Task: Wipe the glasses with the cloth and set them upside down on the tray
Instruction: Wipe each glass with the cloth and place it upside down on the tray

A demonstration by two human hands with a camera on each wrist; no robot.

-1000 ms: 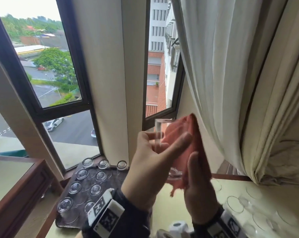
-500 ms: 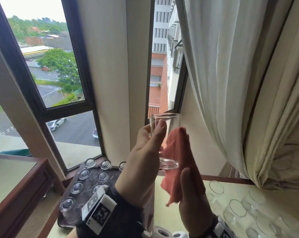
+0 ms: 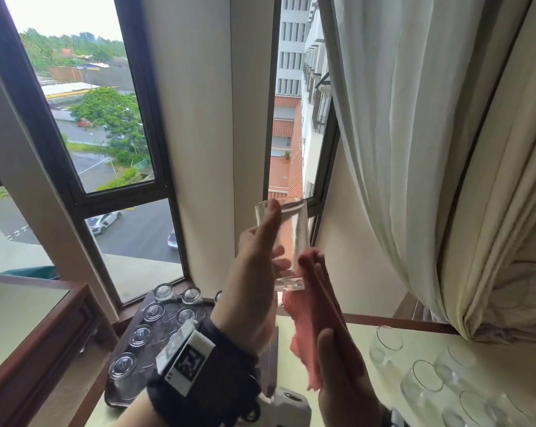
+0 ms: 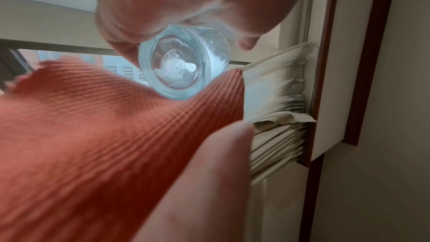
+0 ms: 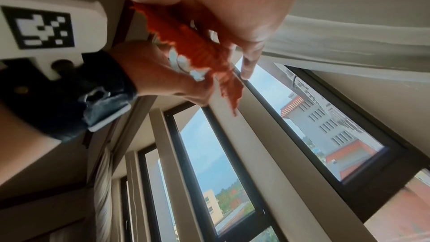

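left hand (image 3: 254, 272) holds one glass (image 3: 283, 241) upright, mouth up, raised in front of the window, probably so daylight shows any smears. its fingers are curled round the glass wall, thumb up near the rim, so the base stays free for wiping. right hand (image 3: 343, 365) carries the pink cloth (image 3: 310, 318) draped over near-straight fingers held together, thumb lying on the cloth; that flat palm works as a pad, and the cloth top touches the lower side and base of the glass. the left wrist view shows the thick glass base (image 4: 184, 62) resting against the ribbed cloth (image 4: 93, 135), fingers clamped just above it. the right wrist view shows only a bunch of cloth (image 5: 200, 49) under the palm, finger detail too blurred to tell more. the tray (image 3: 119, 399) sits low left by the window, with several wiped glasses (image 3: 140, 335) already upside down on it, bases up. unwiped glasses (image 3: 427, 377) stand mouth up on the counter at right, well apart from the tray, which keeps done and undone separate. judgement: the held glass is mid-wipe and not yet flipped; several remain.
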